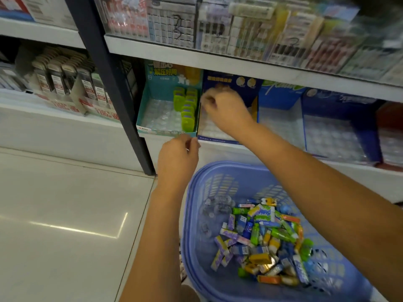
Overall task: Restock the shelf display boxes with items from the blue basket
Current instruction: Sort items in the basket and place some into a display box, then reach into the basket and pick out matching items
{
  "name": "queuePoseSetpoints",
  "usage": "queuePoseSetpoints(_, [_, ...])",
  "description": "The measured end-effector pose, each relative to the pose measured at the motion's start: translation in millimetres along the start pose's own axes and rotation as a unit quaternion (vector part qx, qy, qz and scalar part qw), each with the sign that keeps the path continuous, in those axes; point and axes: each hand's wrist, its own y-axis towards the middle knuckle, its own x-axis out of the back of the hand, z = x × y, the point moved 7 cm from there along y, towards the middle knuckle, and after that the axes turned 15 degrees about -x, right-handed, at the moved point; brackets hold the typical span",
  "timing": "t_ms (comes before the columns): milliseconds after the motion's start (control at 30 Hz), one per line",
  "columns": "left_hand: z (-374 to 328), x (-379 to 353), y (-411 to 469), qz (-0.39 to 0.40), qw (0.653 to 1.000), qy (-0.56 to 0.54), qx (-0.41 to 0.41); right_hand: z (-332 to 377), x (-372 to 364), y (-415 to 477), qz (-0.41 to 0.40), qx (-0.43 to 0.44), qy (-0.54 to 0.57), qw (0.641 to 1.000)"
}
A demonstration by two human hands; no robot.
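1. The blue basket stands nearest, on the floor below the shelving, with both forearms reaching out over it.
2. A loose heap of small packets in green, yellow, purple, blue and orange fills the basket's right and middle; some clear plastic pieces lie at its far left.
3. The left hand is above the basket's far rim, just at the front lip of the teal display box. Its fingers are curled with the thumb against the forefinger; I cannot tell whether they pinch anything.
4. The teal box holds a clear blister tray, and a column of green items stands along its right side.
5. The right hand is higher and further in, over the dark blue display box just beside the teal one. It is blurred, knuckles up and fingers curled down; whether it grips an item cannot be told.
6. Both hands are well apart from the packets in the basket, which lie below and behind them.
7. To the right, a light blue box and another dark blue box stand on the same shelf, each showing a clear tray.
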Motion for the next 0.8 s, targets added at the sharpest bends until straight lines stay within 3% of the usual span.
queuePoseSetpoints(67, [-7.1,-45.3,-15.8,0.11,0.994,-0.007,0.021,-50.1,9.8,-43.7,0.01,-0.023,0.048,0.999])
queuePoseSetpoints(133, [-12.1,-103.8,-42.3,0.246,0.968,-0.02,0.044,-110.5,-6.9,-84.6,0.089,-0.086,0.043,0.991])
queuePoseSetpoints(267, [-13.1,-210.2,-121.9,0.508,0.859,-0.036,0.046,-229.1,-70.0,-151.3,0.266,-0.223,-0.064,0.936])
queuePoseSetpoints(367, [-3.3,-257.2,-177.4,0.613,0.789,-0.019,0.034,-287.8,-105.3,-189.1,0.355,-0.277,-0.112,0.886])
queuePoseSetpoints(467, [8.2,-281.6,-209.3,0.636,0.771,0.042,0.005,-303.3,-129.9,-215.4,0.412,-0.241,-0.181,0.86])
queuePoseSetpoints(567, [18.1,-291.4,-206.5,0.583,0.807,0.087,0.025,-303.5,-151.1,-231.9,0.388,-0.142,-0.33,0.849])
queuePoseSetpoints(633, [19.7,-293.7,-196.8,0.53,0.842,0.073,0.069,-305.7,-158.5,-236.8,0.383,-0.128,-0.354,0.844])
queuePoseSetpoints(700, [19.0,-298.8,-192.9,0.506,0.852,0.066,0.117,-311.5,-157.6,-234.8,0.401,-0.157,-0.303,0.85])
queuePoseSetpoints(800, [17.7,-306.9,-195.4,0.497,0.85,0.099,0.143,-328.0,-143.0,-228.4,0.443,-0.261,-0.11,0.851])
